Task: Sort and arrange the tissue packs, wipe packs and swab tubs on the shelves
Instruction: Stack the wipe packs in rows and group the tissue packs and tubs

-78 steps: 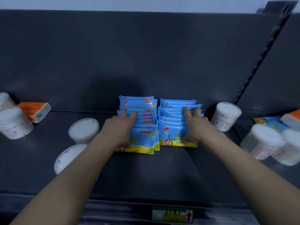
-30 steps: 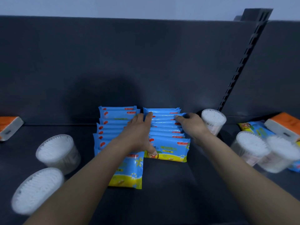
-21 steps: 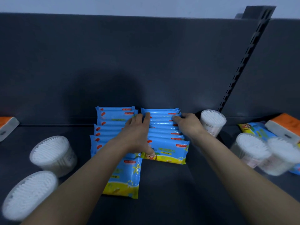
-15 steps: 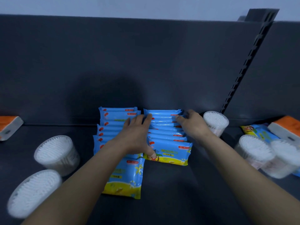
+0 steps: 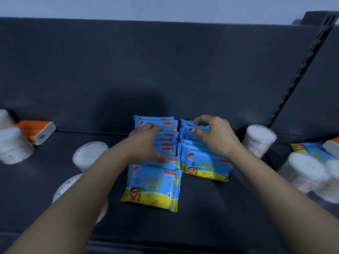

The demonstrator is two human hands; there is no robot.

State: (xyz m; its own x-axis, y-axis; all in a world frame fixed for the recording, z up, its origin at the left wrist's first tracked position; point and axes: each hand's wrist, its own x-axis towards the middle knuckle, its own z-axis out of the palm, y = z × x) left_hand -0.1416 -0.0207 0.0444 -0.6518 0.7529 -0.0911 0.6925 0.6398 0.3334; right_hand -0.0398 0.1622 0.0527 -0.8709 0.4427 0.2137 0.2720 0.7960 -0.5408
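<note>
At the middle of a dark grey metal shelf [image 5: 201, 217], against its dark back panel [image 5: 165, 70]: 2 touching rows of blue-and-yellow plastic wipe packs [image 5: 205, 167], overlapped like tiles. Front pack of the left row [image 5: 152, 186] flat and further forward than the front pack of the right row

Palm-down on the left row: left hand [image 5: 146, 143], fingers loosely spread and nearly straight, thumb pressed on a pack near the seam between the rows, nothing gripped. Over the rear of the right row: right hand [image 5: 214, 136], fingers hooked, thumb and forefinger closed narrowly on the top edges of the rearmost packs

Just right of the rows: a clear round plastic swab tub [image 5: 260, 138], white swab ends up toward the camera. Further right of the rows: 2 blurred tubs [image 5: 304, 173] of the same kind, a loose wipe pack [image 5: 310, 149] and an orange-and-white tissue pack [image 5: 332, 145] at the frame edge. Left of the rows: 2 near tubs [image 5: 88, 154], white ends facing the camera; further left, a second orange-and-white pack [image 5: 39, 130] beside blurred far tubs [image 5: 12, 143]. Behind and right of the rows: a black slotted upright [image 5: 297, 79], slanting upward
</note>
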